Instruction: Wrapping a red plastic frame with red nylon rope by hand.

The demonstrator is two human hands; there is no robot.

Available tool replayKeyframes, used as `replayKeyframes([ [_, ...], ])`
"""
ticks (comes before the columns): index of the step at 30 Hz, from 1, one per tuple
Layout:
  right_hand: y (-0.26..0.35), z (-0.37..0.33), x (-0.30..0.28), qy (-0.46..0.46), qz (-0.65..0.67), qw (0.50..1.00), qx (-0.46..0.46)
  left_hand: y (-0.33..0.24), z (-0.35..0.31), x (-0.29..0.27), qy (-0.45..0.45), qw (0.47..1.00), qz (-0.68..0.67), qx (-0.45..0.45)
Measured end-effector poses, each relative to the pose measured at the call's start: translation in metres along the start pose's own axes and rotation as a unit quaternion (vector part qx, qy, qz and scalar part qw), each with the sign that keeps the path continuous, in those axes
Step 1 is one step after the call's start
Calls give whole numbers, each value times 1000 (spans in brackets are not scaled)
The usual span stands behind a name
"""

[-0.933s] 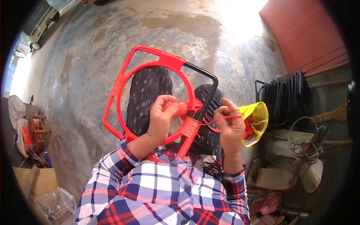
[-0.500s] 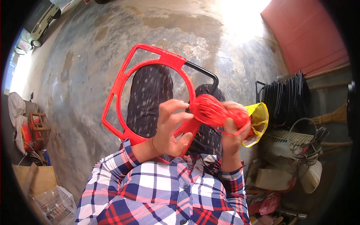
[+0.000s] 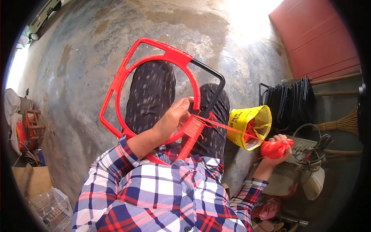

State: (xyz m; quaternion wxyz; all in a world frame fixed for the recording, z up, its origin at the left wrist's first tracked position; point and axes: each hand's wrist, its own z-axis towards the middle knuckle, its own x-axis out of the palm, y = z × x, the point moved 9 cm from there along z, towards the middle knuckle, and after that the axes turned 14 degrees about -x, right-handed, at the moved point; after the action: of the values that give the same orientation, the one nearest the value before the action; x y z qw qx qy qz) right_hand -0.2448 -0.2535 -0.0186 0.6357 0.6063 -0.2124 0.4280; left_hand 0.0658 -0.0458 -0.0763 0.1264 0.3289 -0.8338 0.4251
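Across my lap lies a metal frame point(image 3: 116, 79), a round ring inside an angular outer frame, mostly wrapped in red cord. Its upper right corner is bare black tube point(image 3: 212, 69). My left hand point(image 3: 174, 119) is closed on the right side of the ring, its fingertips partly hidden behind it. Out to the right, my right hand point(image 3: 284, 154) grips a bundle of red cord point(image 3: 273, 148). From that bundle a red strand point(image 3: 228, 126) stretches taut to the wrapped join beside my left hand.
A yellow bag point(image 3: 241, 120) holding more red cord stands right of my knees. Beyond it are several black metal frames point(image 3: 288, 98), a wire basket point(image 3: 307, 145) and a broom point(image 3: 342, 119). At the left are a small wooden stool point(image 3: 34, 125) and a white wire cage point(image 3: 50, 208).
My right hand has swung out to the right with the cord bundle, drawing the strand tight. My left hand, open before, has closed on the ring. The yellow bag is now more visible.
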Motion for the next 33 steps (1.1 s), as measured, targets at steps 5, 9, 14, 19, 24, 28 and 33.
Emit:
replayKeyframes([
  [5, -23, -13, -12, 19, -51, 996, 68, -2, 2, 16, 99, 993, -71, 0],
  [9, -107, -50, 42, 172, -334, 913, 158, 7, 6, 17, 151, 982, -111, -24],
  [14, -164, -64, 67, 272, -404, 826, 284, 9, 7, 17, 172, 977, -127, -22],
  [19, -121, -49, 24, 72, -351, 902, 240, 11, 10, 15, 171, 977, -128, -25],
  [24, -104, -83, 12, 19, -332, 922, 199, 14, 14, 9, 143, 981, -120, -45],
  [28, -106, -93, 0, -19, -352, 912, 209, 19, 15, 9, 144, 978, -140, -62],
  [33, -107, -101, -16, -25, -380, 903, 201, 20, 15, 8, 157, 979, -126, -38],
])
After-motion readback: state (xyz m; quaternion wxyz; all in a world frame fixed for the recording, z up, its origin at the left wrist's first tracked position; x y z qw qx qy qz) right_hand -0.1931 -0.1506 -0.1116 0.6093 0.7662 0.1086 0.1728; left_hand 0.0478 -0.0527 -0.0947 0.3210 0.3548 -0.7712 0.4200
